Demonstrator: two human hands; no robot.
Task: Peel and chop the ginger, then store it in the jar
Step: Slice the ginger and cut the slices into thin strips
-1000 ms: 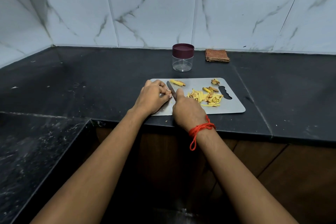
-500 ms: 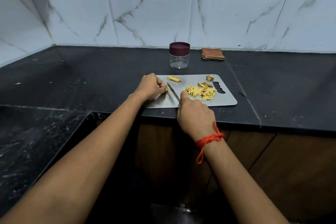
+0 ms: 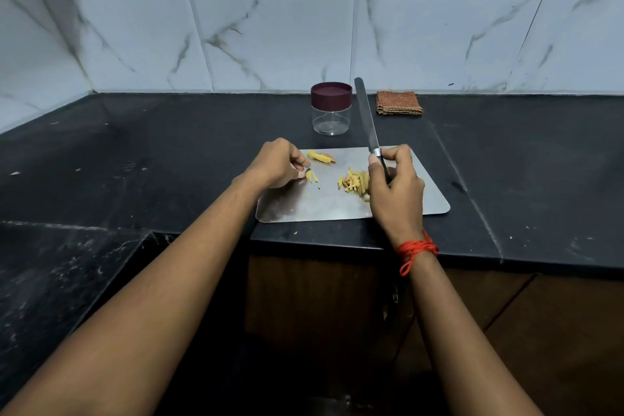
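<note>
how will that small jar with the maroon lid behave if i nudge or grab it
The jar looks empty and clear, so probably light and apt to slide on the smooth black counter. It is squat and wide, so tipping seems unlikely. Smooth walls may feel slippery.

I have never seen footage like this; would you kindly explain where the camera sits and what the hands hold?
There is no machine: a person works bare-handed, filmed by one head-worn camera looking down. The right hand grips a knife, blade raised. The left hand pinches ginger strips on the steel board, near a chopped pile and one uncut piece. Behind stand an empty lidded jar and a folded cloth.
</note>
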